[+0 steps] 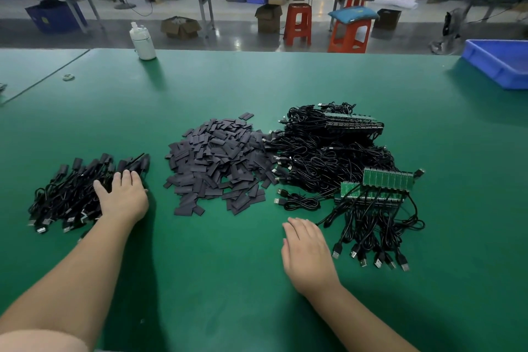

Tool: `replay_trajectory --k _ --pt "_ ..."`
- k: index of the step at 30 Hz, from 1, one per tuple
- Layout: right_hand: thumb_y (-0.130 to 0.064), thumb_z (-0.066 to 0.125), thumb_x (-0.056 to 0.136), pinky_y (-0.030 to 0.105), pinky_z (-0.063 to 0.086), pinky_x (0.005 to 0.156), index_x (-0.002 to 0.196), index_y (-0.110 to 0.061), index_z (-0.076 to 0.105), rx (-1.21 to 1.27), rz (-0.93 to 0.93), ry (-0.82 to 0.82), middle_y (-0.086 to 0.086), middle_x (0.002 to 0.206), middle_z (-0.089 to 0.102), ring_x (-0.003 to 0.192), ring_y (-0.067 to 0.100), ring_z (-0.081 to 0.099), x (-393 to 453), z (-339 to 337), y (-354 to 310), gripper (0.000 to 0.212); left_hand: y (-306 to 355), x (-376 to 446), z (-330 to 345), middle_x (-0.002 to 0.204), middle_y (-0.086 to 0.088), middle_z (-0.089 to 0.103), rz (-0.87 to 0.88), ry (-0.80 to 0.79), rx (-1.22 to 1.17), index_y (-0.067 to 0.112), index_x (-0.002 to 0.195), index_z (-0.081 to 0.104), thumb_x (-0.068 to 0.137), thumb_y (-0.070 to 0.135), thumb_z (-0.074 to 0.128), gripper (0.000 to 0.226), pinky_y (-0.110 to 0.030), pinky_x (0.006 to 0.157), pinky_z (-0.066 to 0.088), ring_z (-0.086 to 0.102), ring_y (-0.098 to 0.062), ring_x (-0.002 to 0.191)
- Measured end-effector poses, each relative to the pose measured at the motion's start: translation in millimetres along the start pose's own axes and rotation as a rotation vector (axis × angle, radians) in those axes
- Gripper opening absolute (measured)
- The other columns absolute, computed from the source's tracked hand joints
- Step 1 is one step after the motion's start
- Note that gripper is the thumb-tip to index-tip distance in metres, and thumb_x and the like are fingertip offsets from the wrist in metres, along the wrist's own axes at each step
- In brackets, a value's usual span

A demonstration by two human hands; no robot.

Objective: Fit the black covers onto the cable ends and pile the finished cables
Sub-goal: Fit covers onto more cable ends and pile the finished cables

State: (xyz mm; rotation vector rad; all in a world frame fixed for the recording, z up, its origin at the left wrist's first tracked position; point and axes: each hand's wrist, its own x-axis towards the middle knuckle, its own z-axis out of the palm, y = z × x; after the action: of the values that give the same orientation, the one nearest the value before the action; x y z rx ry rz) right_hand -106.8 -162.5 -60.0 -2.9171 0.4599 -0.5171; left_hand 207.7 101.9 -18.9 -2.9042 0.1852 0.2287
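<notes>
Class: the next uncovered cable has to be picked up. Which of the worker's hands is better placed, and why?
Probably the right hand: it lies open beside the uncovered cables. The left hand rests on the finished pile.

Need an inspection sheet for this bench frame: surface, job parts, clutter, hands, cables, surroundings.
Surface: green mat, one seam at far left.
Job's things: black covers heaped at centre; finished cables piled left; uncovered cables heaped right, some on green board strips.
Clutter: white bottle, blue bin.
Hands: left hand rests open on the finished pile; right hand flat on the mat, holding nothing.
Cables: USB plugs fanned near the right hand.
Surroundings: benches, stools, cartons.
</notes>
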Motion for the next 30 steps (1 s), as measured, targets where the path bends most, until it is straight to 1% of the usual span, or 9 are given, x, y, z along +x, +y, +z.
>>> replay_trajectory --k 2,5,9,11,13,16,20,24,30 --pt "-0.015 0.064 0.090 0.041 0.042 0.113 0.122 -0.009 0.067 -0.007 -0.002 0.010 0.006 0.126 0.066 0.121 0.024 0.060 0.3 0.6 0.0 0.034 3.9 1.0 -5.4 0.165 -0.008 0.006 -0.044 0.022 0.000 0.012 0.156 0.014 0.104 0.031 0.029 0.058 -0.065 0.116 -0.002 0.000 -0.028 0.152" --pt "-0.013 0.070 0.085 0.040 0.043 0.112 0.119 -0.009 0.070 -0.012 -0.001 0.030 0.006 0.124 0.068 0.119 0.024 0.062 0.4 1.0 0.0 0.034 26.6 -9.7 -19.9 0.159 -0.013 0.026 -0.018 0.244 -0.023 0.017 0.146 0.040 0.094 0.039 0.051 0.057 -0.063 0.116 0.003 0.015 -0.031 0.149" --pt "-0.018 0.070 0.092 0.041 0.040 0.114 0.123 -0.009 0.068 0.019 0.002 0.030 0.008 0.132 0.064 0.127 0.025 0.058 1.2 -5.8 -3.1 0.033 98.1 -44.0 -47.3 0.139 -0.019 0.053 0.274 0.497 -0.389 0.009 0.123 0.063 0.093 0.028 0.057 0.036 -0.049 0.107 0.039 0.050 -0.033 0.126" --pt "-0.016 0.072 0.091 0.047 0.046 0.109 0.122 -0.008 0.068 0.061 -0.001 0.112 0.008 0.128 0.065 0.122 0.026 0.061 1.5 -15.5 -3.8 0.033 143.6 -74.4 -63.2 0.122 -0.009 0.065 0.426 0.479 -0.616 0.013 0.118 0.068 0.094 0.021 0.053 0.029 -0.037 0.087 0.051 0.063 -0.024 0.104" --pt "-0.008 0.072 0.087 0.046 0.050 0.099 0.120 -0.009 0.068 0.116 0.052 0.270 0.005 0.118 0.065 0.112 0.024 0.061 7.4 -33.3 6.5 0.033 185.7 -108.5 -75.8 0.103 0.003 0.072 0.539 0.407 -0.811 0.021 0.112 0.071 0.094 0.020 0.052 0.026 -0.025 0.074 0.049 0.066 -0.015 0.086" --pt "-0.005 0.062 0.091 0.040 0.042 0.099 0.125 -0.014 0.062 0.099 0.231 0.454 0.003 0.116 0.060 0.112 0.021 0.052 27.9 -77.4 51.1 0.035 239.8 -157.2 -85.7 0.083 0.012 0.073 0.618 0.111 -1.079 0.026 0.107 0.074 0.093 0.022 0.055 0.023 -0.021 0.069 0.047 0.065 -0.009 0.069" --pt "-0.022 0.052 0.100 0.046 0.035 0.108 0.136 -0.015 0.055 -0.020 0.384 0.216 0.007 0.131 0.060 0.126 0.028 0.047 61.8 -129.2 125.8 0.037 296.0 -202.5 -91.8 0.117 0.004 0.070 0.752 -0.036 -1.036 0.022 0.128 0.064 0.094 0.030 0.058 0.035 -0.030 0.099 0.047 0.062 -0.014 0.105" --pt "-0.035 0.056 0.100 0.045 0.040 0.103 0.136 -0.024 0.057 -0.083 0.398 -0.195 0.006 0.130 0.063 0.125 0.030 0.052 81.9 -145.1 150.8 0.038 327.8 -216.6 -98.2 0.131 -0.002 0.062 0.700 -0.115 -0.985 0.017 0.139 0.053 0.094 0.039 0.060 0.050 -0.040 0.107 0.042 0.056 -0.022 0.120" --pt "-0.034 0.065 0.095 0.039 0.048 0.091 0.098 -0.028 0.072 0.214 0.387 -0.204 -0.008 0.096 0.066 0.100 0.020 0.061 88.3 -154.4 145.4 0.010 339.1 -220.8 -93.4 0.074 0.012 0.063 0.568 -0.067 -1.097 0.027 0.089 0.067 0.090 0.037 0.067 0.010 -0.030 0.073 0.045 0.059 -0.013 0.076"
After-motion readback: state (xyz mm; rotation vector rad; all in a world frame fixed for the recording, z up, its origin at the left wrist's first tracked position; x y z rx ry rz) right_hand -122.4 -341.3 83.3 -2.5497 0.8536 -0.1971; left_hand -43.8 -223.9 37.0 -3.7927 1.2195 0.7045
